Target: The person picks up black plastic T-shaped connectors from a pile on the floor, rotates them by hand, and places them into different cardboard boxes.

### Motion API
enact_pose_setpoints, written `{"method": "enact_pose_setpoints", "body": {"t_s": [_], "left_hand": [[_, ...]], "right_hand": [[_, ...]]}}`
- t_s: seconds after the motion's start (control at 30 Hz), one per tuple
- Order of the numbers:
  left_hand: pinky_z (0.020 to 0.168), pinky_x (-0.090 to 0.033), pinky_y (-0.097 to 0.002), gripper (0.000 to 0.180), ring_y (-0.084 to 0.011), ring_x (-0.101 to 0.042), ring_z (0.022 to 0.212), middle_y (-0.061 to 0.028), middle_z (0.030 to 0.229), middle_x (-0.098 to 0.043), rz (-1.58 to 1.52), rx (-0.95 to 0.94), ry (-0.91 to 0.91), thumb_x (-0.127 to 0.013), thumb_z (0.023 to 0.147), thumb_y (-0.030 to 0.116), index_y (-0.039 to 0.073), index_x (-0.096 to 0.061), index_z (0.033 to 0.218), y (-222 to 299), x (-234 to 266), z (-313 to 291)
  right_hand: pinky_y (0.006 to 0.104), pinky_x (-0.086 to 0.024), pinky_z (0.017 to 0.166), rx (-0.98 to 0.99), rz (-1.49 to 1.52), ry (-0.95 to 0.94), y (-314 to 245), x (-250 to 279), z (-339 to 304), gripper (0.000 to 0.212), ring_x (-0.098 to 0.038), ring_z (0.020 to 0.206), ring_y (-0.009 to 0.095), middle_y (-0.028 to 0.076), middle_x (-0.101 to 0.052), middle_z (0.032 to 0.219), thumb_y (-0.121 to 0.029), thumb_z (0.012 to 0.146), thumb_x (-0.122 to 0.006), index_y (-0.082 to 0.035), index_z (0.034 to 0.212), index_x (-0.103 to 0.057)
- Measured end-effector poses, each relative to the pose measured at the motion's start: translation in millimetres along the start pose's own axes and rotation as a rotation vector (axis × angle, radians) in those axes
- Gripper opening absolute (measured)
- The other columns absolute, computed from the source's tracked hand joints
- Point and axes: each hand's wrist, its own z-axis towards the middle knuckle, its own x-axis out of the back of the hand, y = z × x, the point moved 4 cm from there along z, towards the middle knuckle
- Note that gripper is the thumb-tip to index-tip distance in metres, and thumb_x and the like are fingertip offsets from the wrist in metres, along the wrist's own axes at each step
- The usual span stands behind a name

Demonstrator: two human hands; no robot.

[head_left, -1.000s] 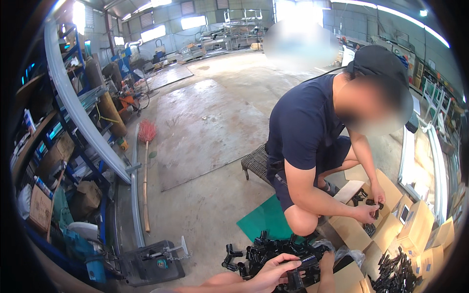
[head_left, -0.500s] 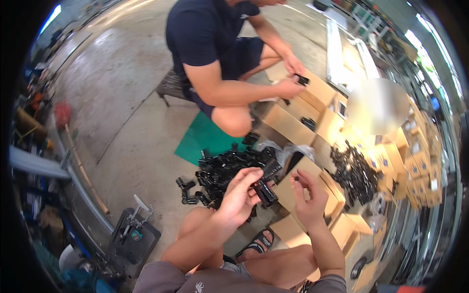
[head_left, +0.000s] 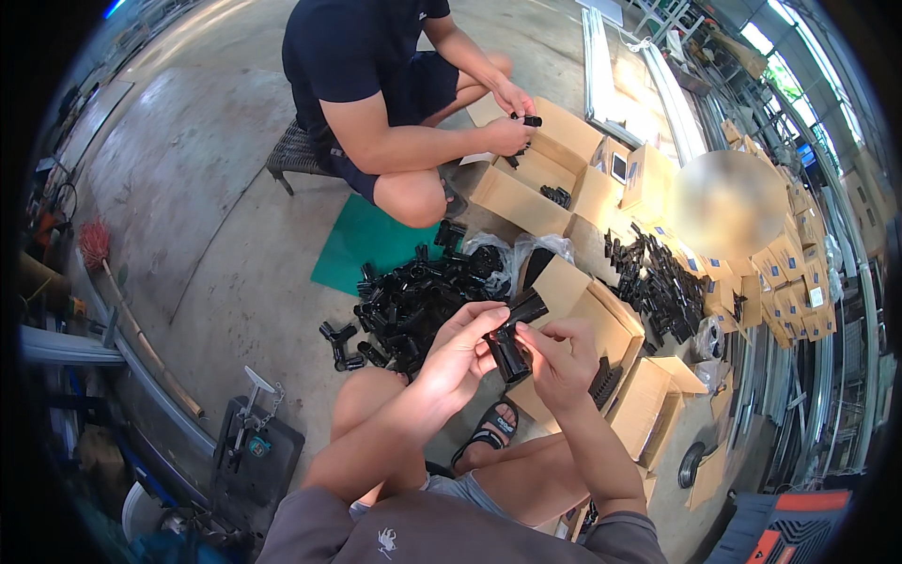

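Black plastic connector [head_left: 512,334] sits mid-frame, pinched between both hands: left hand [head_left: 460,352] fingers clamped on its upper arm, right hand [head_left: 562,362] fingers closed round the lower body. Judging by the big heap of black fittings [head_left: 413,301] on the floor just above, and the open cardboard box [head_left: 601,329] behind, plenty is left to handle.

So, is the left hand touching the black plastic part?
Touching. The head view shows the left hand fingers wrapped on the black plastic part, with the right hand gripping it too.
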Motion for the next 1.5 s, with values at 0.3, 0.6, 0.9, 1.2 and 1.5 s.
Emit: {"method": "enact_pose_setpoints", "body": {"t_s": [0.3,0.6,0.9,1.2,1.5], "left_hand": [[0.069,-0.056,-0.0231,0.024,-0.0082,-0.064,0.081,-0.0004,0.092,-0.062,-0.045,-0.021,-0.004,-0.068,0.091,0.018,0.008,-0.056,0.109,-5,-4,4],[0.07,-0.056,-0.0232,0.025,-0.0084,-0.064,0.082,-0.002,0.094,-0.063,-0.062,-0.022,0.005,-0.066,0.092,0.018,0.008,-0.055,0.111,-7,-9,6],[0.068,-0.058,-0.0244,0.022,-0.012,-0.067,0.079,-0.0082,0.094,-0.066,-0.082,-0.134,0.04,-0.068,0.09,0.01,0.003,-0.058,0.109,-7,-12,10],[0.068,-0.056,-0.0246,0.023,-0.0125,-0.066,0.079,-0.0106,0.095,-0.067,0.012,-0.237,0.037,-0.068,0.089,0.006,0.001,-0.059,0.109,-6,-16,10],[0.08,-0.049,-0.0239,0.024,-0.0096,-0.062,0.091,-0.0091,0.1,-0.068,0.248,-0.456,0.029,-0.067,0.086,-0.004,-0.001,-0.06,0.109,-8,-19,14]], "right_hand": [[0.03,-0.046,0.061,0.007,-0.043,0.012,8,-2,-5,0.037,-0.057,0.075,0.02,0.004,-0.059,0.086,0.008,0.069,-0.072,-0.013,0.099,-0.075],[0.0304,-0.049,0.06,-0.064,0.046,0.119,13,-4,-7,0.03,-0.061,0.074,0.02,0.006,-0.06,0.088,0.009,0.071,-0.074,-0.007,0.096,-0.074],[0.0292,-0.049,0.062,-0.236,0.051,0.131,14,-5,-8,0.02,-0.061,0.074,0.019,0.009,-0.065,0.085,0.003,0.072,-0.078,-0.003,0.091,-0.072],[0.0239,-0.049,0.066,-0.776,0.546,0.112,28,-11,-22,0.012,-0.062,0.075,0.011,0.007,-0.068,0.086,-0.002,0.081,-0.076,0.003,0.09,-0.071],[0.0201,-0.047,0.068,-1.177,0.789,0.117,26,-15,-28,0.02,-0.059,0.076,0.005,0.002,-0.067,0.086,-0.012,0.09,-0.069,0.003,0.104,-0.068]]}}
